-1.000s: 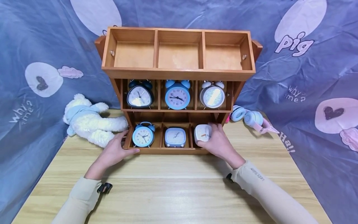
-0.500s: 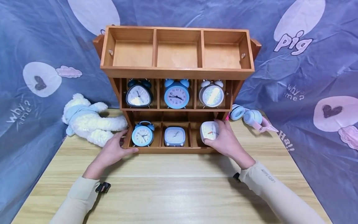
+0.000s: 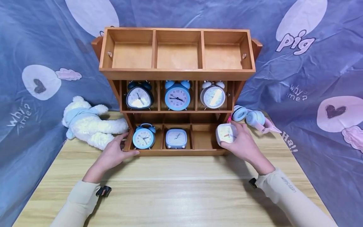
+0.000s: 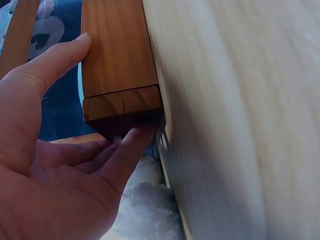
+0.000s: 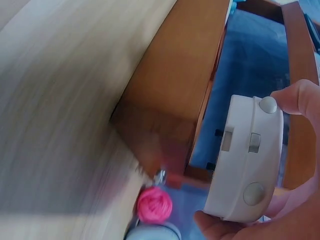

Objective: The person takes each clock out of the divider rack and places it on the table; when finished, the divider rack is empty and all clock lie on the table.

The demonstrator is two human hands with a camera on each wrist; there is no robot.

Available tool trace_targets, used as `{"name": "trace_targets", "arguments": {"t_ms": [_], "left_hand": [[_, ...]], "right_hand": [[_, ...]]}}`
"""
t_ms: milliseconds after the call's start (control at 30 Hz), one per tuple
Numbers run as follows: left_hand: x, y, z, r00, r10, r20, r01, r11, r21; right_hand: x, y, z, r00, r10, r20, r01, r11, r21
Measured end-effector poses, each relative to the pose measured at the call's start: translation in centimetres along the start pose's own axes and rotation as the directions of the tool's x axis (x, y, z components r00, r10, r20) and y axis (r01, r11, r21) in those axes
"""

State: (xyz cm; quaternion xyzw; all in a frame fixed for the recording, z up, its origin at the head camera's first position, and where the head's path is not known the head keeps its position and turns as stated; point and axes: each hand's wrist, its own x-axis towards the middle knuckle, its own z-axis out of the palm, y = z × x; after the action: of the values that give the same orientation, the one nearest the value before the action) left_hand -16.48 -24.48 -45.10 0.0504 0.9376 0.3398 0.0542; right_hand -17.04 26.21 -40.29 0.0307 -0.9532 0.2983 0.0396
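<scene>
My right hand holds a small white square alarm clock by its sides, over the right end of the bottom tier of a wooden shelf. In the right wrist view, the white clock's underside with its round feet faces the camera, apart from the wood. My left hand grips the shelf's lower left corner, thumb on the front and fingers round the side. The bottom tier also holds a light blue twin-bell clock at left and a pale blue square clock in the middle.
Three bell clocks stand in the middle tier: a dark one, a blue one and a white one. A white plush bear lies left of the shelf. Pink and blue headphones lie to its right.
My right hand has lifted the white square clock out of the bottom right compartment and carried it rightward. The left hand keeps its grip on the shelf corner.
</scene>
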Motion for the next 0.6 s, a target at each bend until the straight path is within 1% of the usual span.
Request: {"name": "trace_targets", "arguments": {"t_ms": [333,467,600], "left_hand": [[0.0,0.1,-0.2,1.0,-0.004,0.001,0.004,1.0,-0.002],[-0.1,0.1,-0.1,1.0,-0.006,0.003,0.006,1.0,-0.003],[-0.1,0.0,0.0,1.0,-0.002,0.002,0.002,1.0,-0.006]], "right_hand": [[-0.1,2.9,-2.1,1.0,0.015,-0.02,-0.016,0.999,-0.029],[-0.3,4.1,-2.3,1.0,0.016,-0.024,-0.017,0.999,-0.034],[-0.3,5.4,-2.1,1.0,0.0,-0.024,-0.001,1.0,-0.025]]}}
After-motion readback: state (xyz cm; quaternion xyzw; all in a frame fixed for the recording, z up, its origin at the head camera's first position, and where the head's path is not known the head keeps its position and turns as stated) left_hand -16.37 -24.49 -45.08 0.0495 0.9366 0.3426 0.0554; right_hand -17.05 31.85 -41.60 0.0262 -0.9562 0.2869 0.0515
